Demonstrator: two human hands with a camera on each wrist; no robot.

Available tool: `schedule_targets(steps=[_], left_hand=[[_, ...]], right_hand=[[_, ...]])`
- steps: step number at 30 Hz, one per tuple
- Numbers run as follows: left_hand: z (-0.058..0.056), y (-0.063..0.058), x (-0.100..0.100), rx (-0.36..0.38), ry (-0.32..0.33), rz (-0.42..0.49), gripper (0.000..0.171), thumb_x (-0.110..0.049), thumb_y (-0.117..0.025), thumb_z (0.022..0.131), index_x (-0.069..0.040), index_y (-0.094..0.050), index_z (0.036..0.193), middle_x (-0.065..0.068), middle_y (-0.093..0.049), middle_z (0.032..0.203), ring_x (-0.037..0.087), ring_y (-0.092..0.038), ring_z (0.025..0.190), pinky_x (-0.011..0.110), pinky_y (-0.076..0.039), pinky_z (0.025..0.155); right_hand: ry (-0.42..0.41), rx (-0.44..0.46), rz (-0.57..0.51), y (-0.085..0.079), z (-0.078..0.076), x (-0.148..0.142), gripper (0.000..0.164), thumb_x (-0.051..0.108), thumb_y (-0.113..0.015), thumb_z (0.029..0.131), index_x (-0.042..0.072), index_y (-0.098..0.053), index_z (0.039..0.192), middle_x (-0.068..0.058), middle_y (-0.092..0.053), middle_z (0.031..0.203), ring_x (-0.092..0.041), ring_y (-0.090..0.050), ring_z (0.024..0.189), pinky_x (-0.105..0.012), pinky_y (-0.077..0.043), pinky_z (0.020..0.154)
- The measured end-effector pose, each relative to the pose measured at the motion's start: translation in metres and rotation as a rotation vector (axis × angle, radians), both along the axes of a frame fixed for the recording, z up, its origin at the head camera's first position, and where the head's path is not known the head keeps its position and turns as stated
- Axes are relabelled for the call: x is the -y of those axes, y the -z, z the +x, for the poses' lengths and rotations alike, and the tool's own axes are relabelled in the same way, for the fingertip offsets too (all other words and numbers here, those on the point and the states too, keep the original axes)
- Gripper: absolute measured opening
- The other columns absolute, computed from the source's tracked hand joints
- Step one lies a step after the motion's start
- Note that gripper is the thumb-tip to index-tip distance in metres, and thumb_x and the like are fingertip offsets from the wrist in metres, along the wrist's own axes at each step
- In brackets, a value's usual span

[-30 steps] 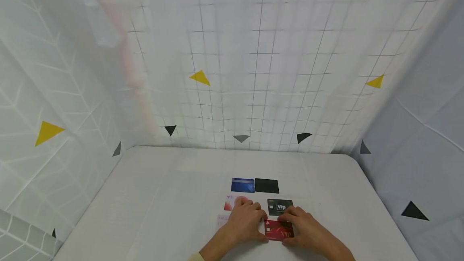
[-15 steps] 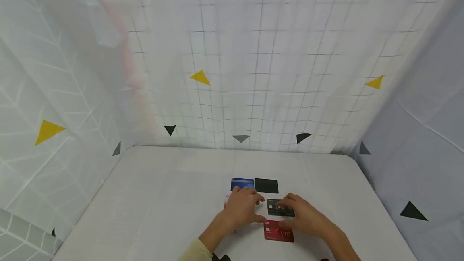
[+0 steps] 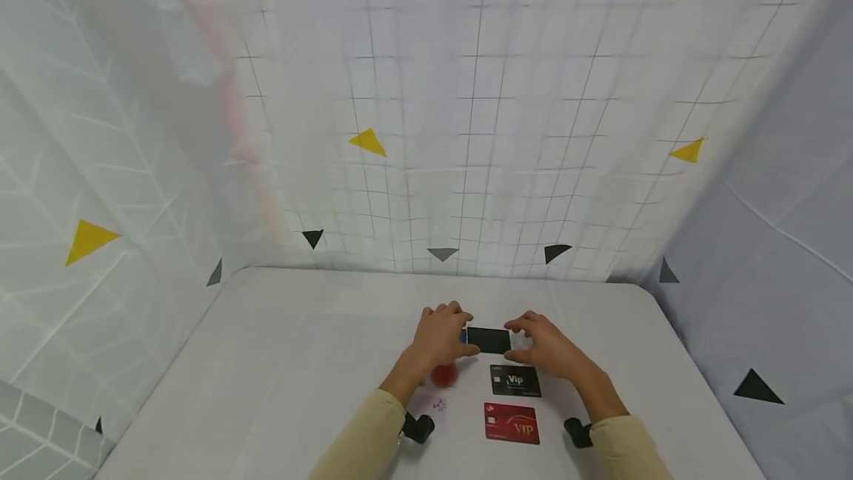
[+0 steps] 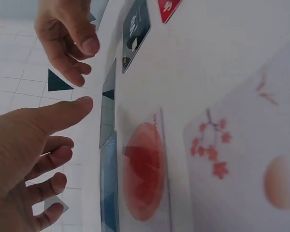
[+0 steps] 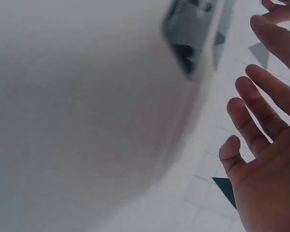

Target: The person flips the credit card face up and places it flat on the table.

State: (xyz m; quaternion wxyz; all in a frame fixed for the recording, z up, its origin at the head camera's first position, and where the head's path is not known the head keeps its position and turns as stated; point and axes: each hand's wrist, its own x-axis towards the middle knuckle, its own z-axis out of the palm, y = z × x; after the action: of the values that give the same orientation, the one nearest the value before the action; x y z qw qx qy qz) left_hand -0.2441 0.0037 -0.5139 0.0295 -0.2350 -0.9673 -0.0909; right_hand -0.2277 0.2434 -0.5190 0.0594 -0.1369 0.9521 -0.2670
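My left hand [image 3: 438,335] hovers over the blue card [image 4: 108,186], hiding most of it in the head view. Its loosely bent fingers and thumb hold nothing. Across from it, my right hand [image 3: 548,348] is at the right end of a plain black card [image 3: 489,340], thumb and fingers spread with nothing between them. Nearer to me lie a dark green "Vip" card [image 3: 516,381] and a red VIP card [image 3: 512,423]. Under the left forearm, partly covered, are a card with a red circle [image 4: 144,171] and a pale card with pink blossoms [image 4: 215,150].
All the cards lie flat on a white table [image 3: 320,369] with rounded far corners. White sheets with grid lines and coloured triangles rise behind it and at both sides. A black wrist mount [image 3: 418,428] sits under the left sleeve, another black mount [image 3: 577,432] by the right one.
Both hands have left the red VIP card and moved away from me, past the dark green card, to the far row. The red card lies there uncovered. The sleeves have come into view.
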Motion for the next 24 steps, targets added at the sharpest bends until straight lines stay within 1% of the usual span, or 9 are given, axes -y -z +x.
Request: schedule_targets(steps=[2,7,9,12,15,19,24], left_hand=[[-0.004,0.0,-0.001,0.007,-0.001,-0.009,0.061,-0.057,-0.079,0.079,-0.025,-0.068,0.13,-0.004,-0.063,0.117,0.017,-0.058,0.107,0.044,-0.045,0.094],[-0.012,0.003,-0.001,0.007,0.0,-0.068,0.058,-0.055,-0.081,0.078,-0.024,-0.071,0.126,-0.005,-0.063,0.116,0.018,-0.058,0.107,0.043,-0.043,0.092],[-0.013,0.005,-0.001,0.009,-0.001,-0.077,0.056,-0.054,-0.082,0.077,-0.025,-0.072,0.124,-0.005,-0.064,0.114,0.018,-0.059,0.105,0.043,-0.043,0.09],[-0.013,0.006,-0.001,0.016,0.003,-0.068,0.052,-0.053,-0.083,0.077,-0.025,-0.074,0.12,-0.005,-0.064,0.111,0.017,-0.059,0.102,0.042,-0.043,0.088],[-0.013,0.006,-0.001,0.027,0.002,-0.059,0.049,-0.051,-0.083,0.078,-0.025,-0.075,0.118,-0.005,-0.064,0.109,0.017,-0.058,0.1,0.043,-0.043,0.088],[-0.012,0.008,-0.002,0.037,-0.003,-0.05,0.048,-0.05,-0.083,0.078,-0.024,-0.075,0.117,-0.005,-0.064,0.108,0.017,-0.058,0.099,0.043,-0.043,0.089],[-0.012,0.011,-0.002,0.06,-0.006,-0.014,0.048,-0.049,-0.083,0.078,-0.023,-0.074,0.117,-0.004,-0.064,0.108,0.017,-0.058,0.098,0.043,-0.044,0.088]], right_hand=[[0.008,0.006,0.031,0.004,-0.004,0.001,0.056,0.038,-0.085,0.079,0.013,-0.067,0.127,-0.005,-0.06,0.118,-0.024,-0.057,0.106,-0.045,-0.054,0.087],[0.027,0.028,0.071,0.01,-0.01,0.003,0.061,0.039,-0.086,0.078,0.01,-0.067,0.129,-0.004,-0.06,0.114,-0.024,-0.054,0.108,-0.05,-0.05,0.095],[0.032,0.031,0.091,0.013,-0.013,0.003,0.061,0.039,-0.086,0.078,0.011,-0.067,0.129,-0.002,-0.059,0.113,-0.023,-0.054,0.108,-0.049,-0.049,0.096],[0.034,0.029,0.111,0.016,-0.017,0.002,0.058,0.038,-0.086,0.078,0.013,-0.068,0.127,-0.001,-0.058,0.112,-0.021,-0.053,0.106,-0.047,-0.049,0.095],[0.04,0.028,0.108,0.018,-0.02,0.002,0.054,0.036,-0.087,0.077,0.016,-0.069,0.124,0.0,-0.058,0.111,-0.02,-0.053,0.105,-0.046,-0.049,0.094],[0.052,0.04,0.079,0.019,-0.02,0.001,0.051,0.033,-0.088,0.077,0.017,-0.07,0.122,0.0,-0.058,0.11,-0.02,-0.053,0.105,-0.046,-0.049,0.094],[0.059,0.064,0.042,0.018,-0.018,0.002,0.049,0.03,-0.088,0.076,0.015,-0.069,0.119,-0.003,-0.058,0.111,-0.023,-0.051,0.107,-0.049,-0.048,0.096]])
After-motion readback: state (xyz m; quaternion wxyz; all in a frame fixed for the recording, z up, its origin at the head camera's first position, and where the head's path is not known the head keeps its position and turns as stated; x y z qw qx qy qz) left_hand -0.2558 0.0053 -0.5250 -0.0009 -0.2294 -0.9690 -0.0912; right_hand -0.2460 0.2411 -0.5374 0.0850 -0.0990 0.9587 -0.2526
